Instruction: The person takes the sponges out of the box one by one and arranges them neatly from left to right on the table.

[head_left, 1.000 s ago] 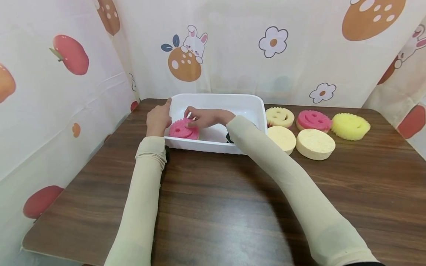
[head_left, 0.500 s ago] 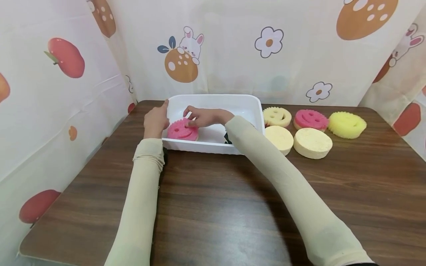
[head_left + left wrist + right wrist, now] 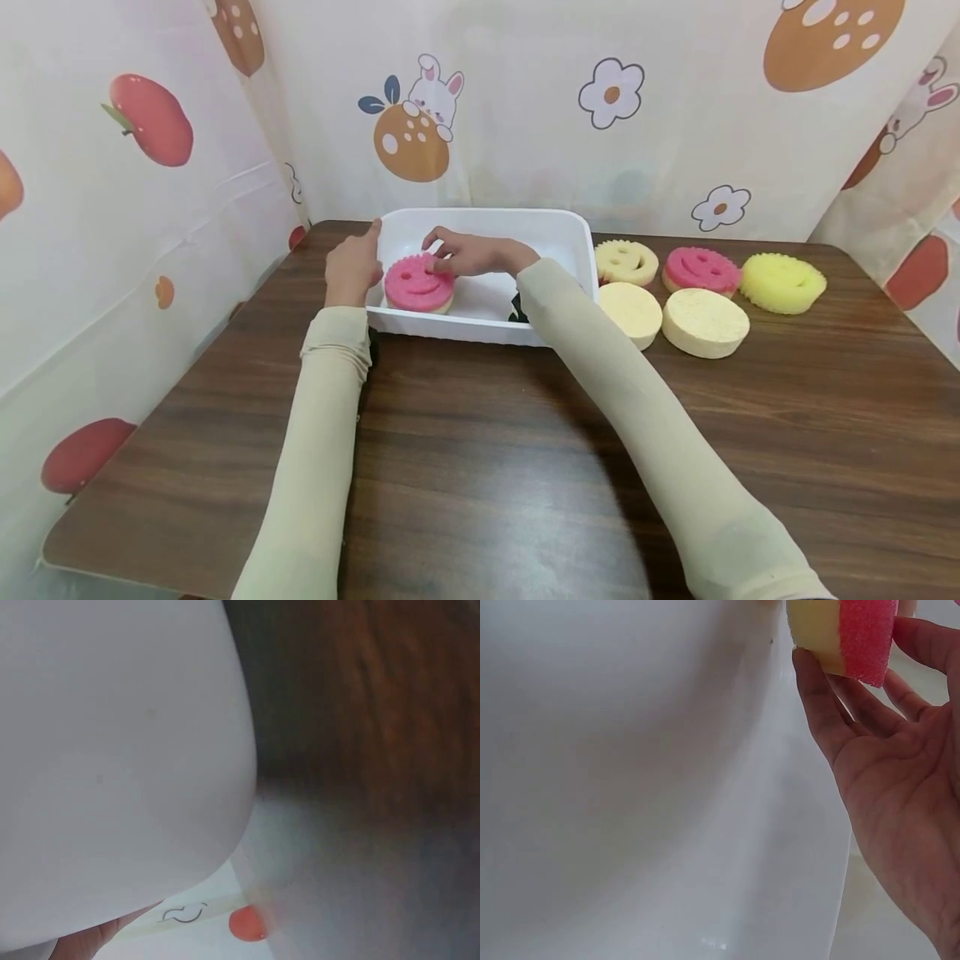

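A white plastic tub (image 3: 558,242) stands at the back of the brown table (image 3: 480,450). My right hand (image 3: 438,262) reaches into it and pinches a pink smiley sponge (image 3: 418,283) with a yellow underside, held just above the tub floor at the left end. In the right wrist view the thumb and fingertips (image 3: 817,697) grip the sponge's edge (image 3: 847,637) in front of the tub wall (image 3: 630,787). My left hand (image 3: 352,262) rests against the tub's left rim from outside, one finger straight. The left wrist view shows only the tub's outer corner (image 3: 112,750) and blurred table.
Right of the tub lie several round sponges: a pale yellow smiley (image 3: 628,262), a pink smiley (image 3: 702,268), a bright yellow one (image 3: 783,282) and two plain cream discs (image 3: 633,312) (image 3: 706,322). Printed curtains enclose the table at the back and both sides.
The right hand has raised the pink sponge off the tub floor and turned its smiley face up toward me. The left hand has stayed on the tub's rim.
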`<state>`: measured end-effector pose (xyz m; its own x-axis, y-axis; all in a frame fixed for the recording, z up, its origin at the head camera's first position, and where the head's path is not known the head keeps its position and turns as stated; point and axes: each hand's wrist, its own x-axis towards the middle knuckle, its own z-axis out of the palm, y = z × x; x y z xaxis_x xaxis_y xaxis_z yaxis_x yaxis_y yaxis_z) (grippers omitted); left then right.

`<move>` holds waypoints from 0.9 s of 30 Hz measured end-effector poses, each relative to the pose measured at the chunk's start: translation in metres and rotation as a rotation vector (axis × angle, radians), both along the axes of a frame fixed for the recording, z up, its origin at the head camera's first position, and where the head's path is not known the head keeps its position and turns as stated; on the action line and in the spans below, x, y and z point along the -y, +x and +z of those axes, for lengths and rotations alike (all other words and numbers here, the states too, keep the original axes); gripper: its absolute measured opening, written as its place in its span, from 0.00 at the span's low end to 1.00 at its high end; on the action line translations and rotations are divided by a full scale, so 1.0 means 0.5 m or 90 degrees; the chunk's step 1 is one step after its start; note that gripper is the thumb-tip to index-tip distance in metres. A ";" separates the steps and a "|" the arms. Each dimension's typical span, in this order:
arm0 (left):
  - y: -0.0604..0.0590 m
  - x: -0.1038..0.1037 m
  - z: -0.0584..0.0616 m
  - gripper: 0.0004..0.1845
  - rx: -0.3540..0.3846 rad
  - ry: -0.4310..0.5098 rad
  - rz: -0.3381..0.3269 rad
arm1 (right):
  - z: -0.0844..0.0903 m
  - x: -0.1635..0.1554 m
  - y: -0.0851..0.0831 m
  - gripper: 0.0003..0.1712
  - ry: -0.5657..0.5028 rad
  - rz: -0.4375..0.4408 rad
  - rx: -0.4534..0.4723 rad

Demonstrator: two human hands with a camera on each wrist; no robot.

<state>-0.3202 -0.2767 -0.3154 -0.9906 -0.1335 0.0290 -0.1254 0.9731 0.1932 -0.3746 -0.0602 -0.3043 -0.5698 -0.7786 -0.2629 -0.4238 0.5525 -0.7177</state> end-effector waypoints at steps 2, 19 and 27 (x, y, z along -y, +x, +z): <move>-0.001 0.000 0.002 0.41 0.000 -0.003 0.001 | 0.003 -0.001 -0.002 0.28 -0.001 -0.006 -0.006; 0.008 -0.009 0.002 0.41 0.006 -0.013 0.003 | 0.045 -0.067 0.017 0.27 -0.029 -0.096 -0.079; 0.002 -0.006 -0.002 0.40 -0.007 -0.011 0.001 | 0.053 -0.110 0.020 0.28 -0.040 -0.161 -0.056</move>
